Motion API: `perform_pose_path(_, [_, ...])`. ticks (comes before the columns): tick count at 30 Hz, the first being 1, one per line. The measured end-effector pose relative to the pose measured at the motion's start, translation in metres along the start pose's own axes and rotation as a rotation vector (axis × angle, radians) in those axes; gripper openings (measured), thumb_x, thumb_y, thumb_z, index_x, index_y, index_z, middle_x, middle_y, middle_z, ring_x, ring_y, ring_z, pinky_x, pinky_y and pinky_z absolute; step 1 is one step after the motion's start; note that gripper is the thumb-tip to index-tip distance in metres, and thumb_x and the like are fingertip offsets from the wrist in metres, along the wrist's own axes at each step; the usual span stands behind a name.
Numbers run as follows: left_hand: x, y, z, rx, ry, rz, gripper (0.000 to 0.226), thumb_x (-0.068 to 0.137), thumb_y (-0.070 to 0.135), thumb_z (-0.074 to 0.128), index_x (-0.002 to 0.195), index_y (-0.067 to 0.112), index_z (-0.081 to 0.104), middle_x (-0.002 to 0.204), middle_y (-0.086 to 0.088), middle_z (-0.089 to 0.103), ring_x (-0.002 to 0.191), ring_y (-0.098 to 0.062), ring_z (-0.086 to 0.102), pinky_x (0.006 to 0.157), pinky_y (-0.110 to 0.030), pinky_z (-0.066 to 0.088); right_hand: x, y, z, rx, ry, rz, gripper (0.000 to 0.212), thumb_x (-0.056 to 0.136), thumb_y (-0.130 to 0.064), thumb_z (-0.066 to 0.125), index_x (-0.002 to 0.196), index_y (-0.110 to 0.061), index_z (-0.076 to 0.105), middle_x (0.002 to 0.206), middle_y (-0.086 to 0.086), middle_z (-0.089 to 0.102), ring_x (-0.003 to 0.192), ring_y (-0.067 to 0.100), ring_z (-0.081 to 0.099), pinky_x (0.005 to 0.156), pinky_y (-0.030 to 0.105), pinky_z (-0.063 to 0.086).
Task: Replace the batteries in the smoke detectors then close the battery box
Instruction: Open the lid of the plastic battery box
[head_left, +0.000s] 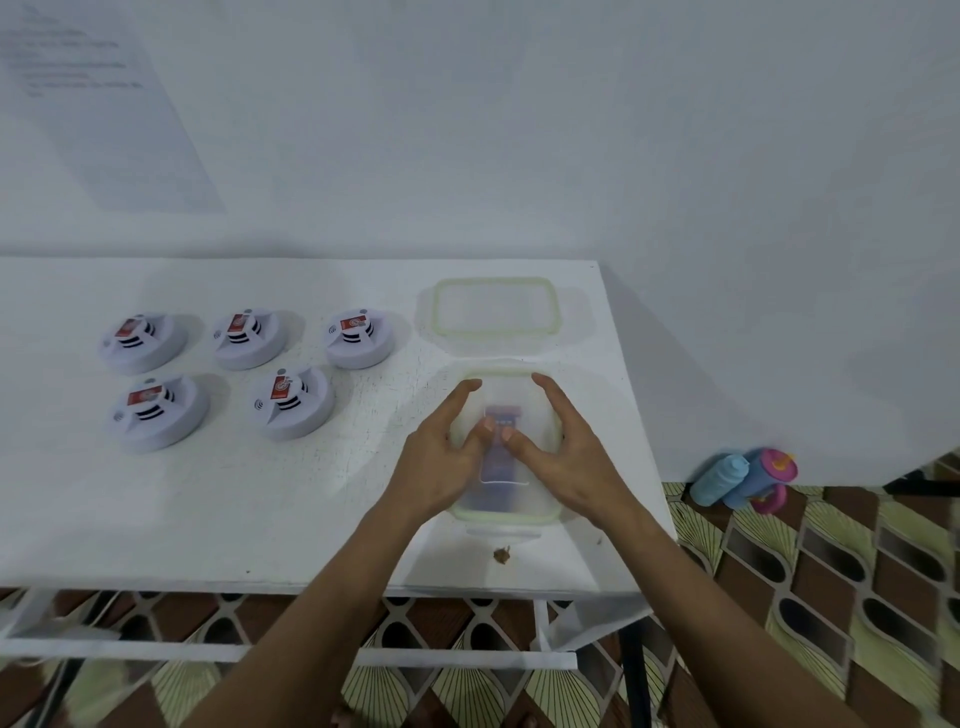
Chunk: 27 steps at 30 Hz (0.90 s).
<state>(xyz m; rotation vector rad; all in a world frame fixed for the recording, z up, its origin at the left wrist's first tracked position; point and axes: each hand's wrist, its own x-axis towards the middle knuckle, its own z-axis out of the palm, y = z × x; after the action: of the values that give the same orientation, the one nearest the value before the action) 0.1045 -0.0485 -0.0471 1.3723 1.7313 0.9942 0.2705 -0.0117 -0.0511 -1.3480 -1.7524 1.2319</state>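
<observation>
Both hands lie spread on the lidded battery box (506, 499) at five o'clock on the white table (260, 509), left hand (441, 460) and right hand (563, 457) pressing its lid (blue batteries blurred inside). Five smoke detectors (293, 408) sit at nine o'clock.

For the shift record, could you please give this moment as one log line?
left hand: open, on battery box | right hand: open, on box | spare lid: behind box | smoke detectors: five, untouched
</observation>
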Motion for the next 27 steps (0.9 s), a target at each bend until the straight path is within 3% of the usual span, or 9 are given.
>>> perform_pose_path(7, [0.004, -0.006, 0.001, -0.058, 0.032, -0.020, 0.049, 0.089, 0.048, 0.060, 0.136, 0.050, 0.045, 0.135, 0.008, 0.057, 0.120, -0.014, 0.053, 0.101, -0.027, 0.043, -0.001, -0.002, -0.001, -0.023, 0.036, 0.007, 0.075, 0.086, -0.049, 0.071, 0.148, -0.043, 0.030, 0.151, -0.020, 0.038, 0.137, 0.004, 0.038, 0.106, 0.020, 0.030])
perform_pose_path(9, [0.005, -0.007, 0.002, -0.075, 0.049, -0.050, 0.047, 0.089, 0.045, 0.061, 0.133, 0.051, 0.047, 0.123, 0.001, 0.064, 0.106, -0.018, 0.060, 0.090, -0.023, 0.046, 0.001, -0.002, -0.002, -0.028, 0.040, 0.019, 0.075, 0.085, -0.048, 0.072, 0.148, -0.043, 0.032, 0.151, -0.020, 0.039, 0.138, 0.005, 0.038, 0.106, 0.020, 0.030])
perform_pose_path(12, [0.007, -0.006, 0.002, -0.114, 0.040, -0.065, 0.046, 0.088, 0.044, 0.063, 0.130, 0.053, 0.049, 0.103, 0.007, 0.069, 0.079, -0.006, 0.060, 0.075, -0.017, 0.045, 0.002, -0.002, -0.001, -0.031, 0.057, 0.019, 0.073, 0.084, -0.047, 0.073, 0.146, -0.041, 0.036, 0.149, -0.019, 0.042, 0.136, 0.006, 0.041, 0.107, 0.022, 0.033])
perform_pose_path(17, [0.009, -0.002, -0.003, -0.120, -0.039, -0.063, 0.049, 0.091, 0.046, 0.058, 0.137, 0.050, 0.043, 0.113, 0.014, 0.063, 0.082, 0.006, 0.058, 0.065, -0.005, 0.042, 0.010, 0.001, -0.008, -0.019, -0.008, 0.060, 0.074, 0.079, -0.057, 0.073, 0.144, -0.049, 0.037, 0.150, -0.017, 0.044, 0.137, 0.012, 0.044, 0.113, 0.040, 0.040])
perform_pose_path(19, [0.011, 0.000, -0.006, -0.104, -0.071, -0.063, 0.051, 0.091, 0.049, 0.056, 0.139, 0.051, 0.038, 0.119, 0.020, 0.055, 0.091, 0.010, 0.054, 0.070, -0.006, 0.040, 0.013, 0.000, -0.008, -0.009, -0.014, 0.092, 0.075, 0.076, -0.058, 0.073, 0.142, -0.052, 0.037, 0.147, -0.014, 0.047, 0.133, 0.014, 0.047, 0.111, 0.041, 0.043])
perform_pose_path(22, [0.015, -0.001, -0.007, -0.040, -0.081, -0.059, 0.051, 0.090, 0.056, 0.054, 0.137, 0.056, 0.035, 0.125, 0.019, 0.055, 0.096, 0.004, 0.050, 0.080, -0.014, 0.037, 0.014, -0.004, 0.000, 0.006, 0.098, 0.126, 0.069, 0.079, -0.045, 0.075, 0.140, -0.047, 0.043, 0.133, -0.006, 0.051, 0.122, 0.016, 0.051, 0.107, 0.040, 0.046])
perform_pose_path(24, [0.016, -0.002, -0.005, -0.063, -0.056, -0.060, 0.050, 0.090, 0.052, 0.057, 0.136, 0.055, 0.039, 0.117, 0.016, 0.063, 0.092, 0.002, 0.058, 0.078, -0.013, 0.042, 0.014, -0.005, 0.004, 0.014, 0.168, 0.104, 0.065, 0.079, -0.045, 0.076, 0.138, -0.042, 0.048, 0.133, -0.008, 0.056, 0.122, 0.016, 0.054, 0.106, 0.040, 0.046])
perform_pose_path(27, [0.013, -0.002, -0.001, -0.170, -0.002, -0.064, 0.050, 0.089, 0.041, 0.064, 0.136, 0.047, 0.047, 0.096, 0.012, 0.069, 0.073, 0.006, 0.062, 0.064, -0.005, 0.045, 0.015, -0.006, 0.004, 0.053, 0.138, 0.091, 0.063, 0.082, -0.049, 0.074, 0.139, -0.040, 0.047, 0.140, -0.012, 0.054, 0.130, 0.014, 0.050, 0.111, 0.038, 0.042])
